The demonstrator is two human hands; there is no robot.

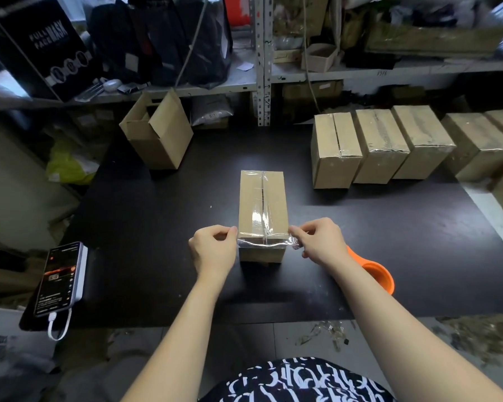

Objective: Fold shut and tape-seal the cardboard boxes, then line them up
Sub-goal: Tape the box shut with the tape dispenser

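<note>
Bare table (163, 216) between open box (157, 134) and phone (59, 278).

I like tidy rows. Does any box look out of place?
Yes. The brown cardboard box with open flaps sits askew at the black table's far left, untaped, apart from the row of taped brown boxes on the right.
</note>
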